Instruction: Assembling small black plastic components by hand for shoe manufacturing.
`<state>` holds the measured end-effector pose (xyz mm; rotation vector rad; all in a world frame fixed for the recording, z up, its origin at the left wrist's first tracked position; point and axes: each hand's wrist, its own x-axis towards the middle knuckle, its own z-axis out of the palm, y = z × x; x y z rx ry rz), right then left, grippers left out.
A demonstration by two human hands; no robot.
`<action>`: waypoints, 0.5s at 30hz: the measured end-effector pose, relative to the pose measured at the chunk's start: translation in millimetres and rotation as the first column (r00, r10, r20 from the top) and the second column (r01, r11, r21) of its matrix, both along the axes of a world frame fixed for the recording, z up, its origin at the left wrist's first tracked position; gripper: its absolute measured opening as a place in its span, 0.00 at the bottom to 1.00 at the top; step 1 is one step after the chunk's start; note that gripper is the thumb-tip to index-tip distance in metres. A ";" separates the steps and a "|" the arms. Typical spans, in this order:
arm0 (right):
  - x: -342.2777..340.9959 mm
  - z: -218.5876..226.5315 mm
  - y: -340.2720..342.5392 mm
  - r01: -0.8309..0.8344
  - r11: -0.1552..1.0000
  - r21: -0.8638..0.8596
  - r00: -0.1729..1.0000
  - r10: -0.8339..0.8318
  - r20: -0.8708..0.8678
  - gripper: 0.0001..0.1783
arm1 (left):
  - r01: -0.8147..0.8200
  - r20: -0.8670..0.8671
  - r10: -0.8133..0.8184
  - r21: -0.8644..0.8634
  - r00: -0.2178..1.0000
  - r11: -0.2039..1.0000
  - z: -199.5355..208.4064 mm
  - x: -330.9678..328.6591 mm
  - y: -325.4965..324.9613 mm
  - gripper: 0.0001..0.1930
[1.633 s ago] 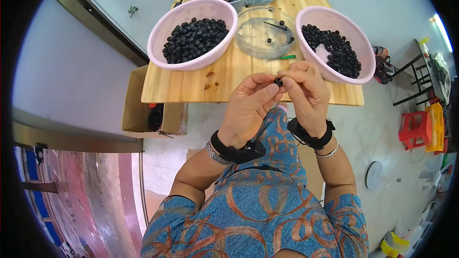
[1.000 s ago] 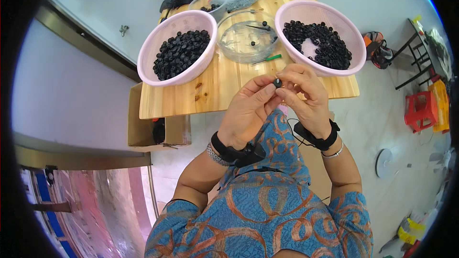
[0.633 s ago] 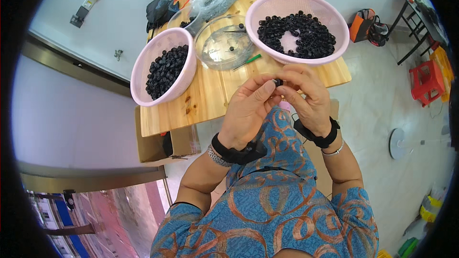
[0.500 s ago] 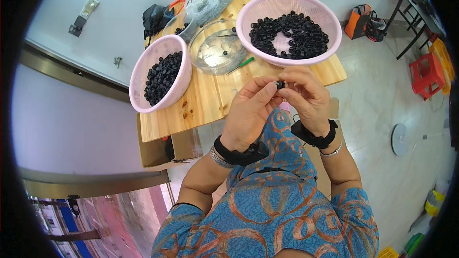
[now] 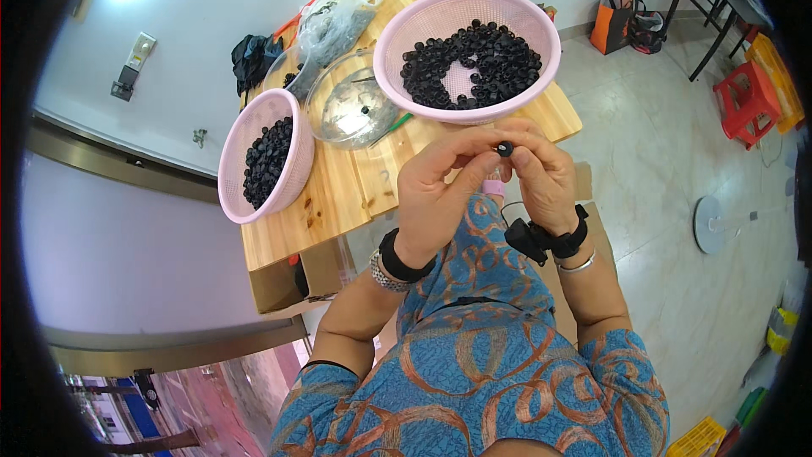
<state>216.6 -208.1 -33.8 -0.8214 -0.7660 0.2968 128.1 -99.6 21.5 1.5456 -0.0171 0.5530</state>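
Between the fingertips of my two hands is a small round black part (image 5: 505, 149), its round end facing up toward me. My left hand (image 5: 440, 190) pinches it from the left, and my right hand (image 5: 545, 182) grips it from the right with thumb and fingers. Just beyond my hands stands a large pink basket (image 5: 397, 106) holding many similar black parts (image 5: 474, 63). Farther left, a smaller pink basket (image 5: 298, 173) leans tilted, heaped with black pieces (image 5: 268, 161). The lower side of the held part is hidden by my fingers.
On the wooden table (image 5: 342, 195) sit a clear round tray (image 5: 338, 127), a green-handled tool (image 5: 400, 122) and a clear plastic bag (image 5: 338, 25). A cardboard box (image 5: 326, 267) is under the table. A red stool (image 5: 748, 106) stands off to the right.
The black part has turned so its round end now faces up. My fingers have shifted around it. The table and baskets appear farther left as the view moved.
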 end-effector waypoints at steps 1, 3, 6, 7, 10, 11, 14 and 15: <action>0.7 -0.4 -1.5 -0.002 1.000 -0.001 1.000 0.002 0.001 0.12 | 0.015 0.010 -0.016 0.046 1.000 0.999 -0.4 1.1 -1.0 0.10; 0.2 0.5 -3.0 0.012 1.000 0.000 1.000 -0.012 -0.016 0.13 | -0.015 0.039 0.012 0.073 0.999 0.997 -3.5 4.3 -5.4 0.10; -5.3 2.1 -3.8 0.007 1.000 0.021 0.991 -0.004 -0.137 0.13 | -0.050 0.028 0.048 0.091 0.998 0.995 -4.1 6.1 -9.3 0.09; -6.6 2.2 -4.4 -0.013 0.999 0.047 0.971 0.023 -0.236 0.13 | -0.058 -0.010 0.060 0.085 0.998 0.995 -4.2 6.3 -10.4 0.09; -5.9 -1.6 -5.0 -0.078 0.991 0.110 0.951 0.107 -0.291 0.13 | -0.055 0.014 0.055 -0.007 0.998 0.998 -9.5 8.4 -11.2 0.08; -5.7 -2.0 -4.8 -0.079 0.991 0.109 0.951 0.107 -0.289 0.13 | -0.055 0.015 0.055 -0.007 0.998 0.998 -9.4 9.0 -11.3 0.08; -5.6 -3.0 -4.1 -0.144 0.969 0.203 0.915 0.208 -0.346 0.13 | -0.036 0.016 0.036 -0.017 0.999 0.999 -9.9 9.2 -10.5 0.09; -4.7 -3.7 -4.4 -0.150 0.974 0.170 0.925 0.199 -0.324 0.14 | -0.042 0.012 0.042 -0.019 0.999 0.999 -11.1 8.9 -9.7 0.09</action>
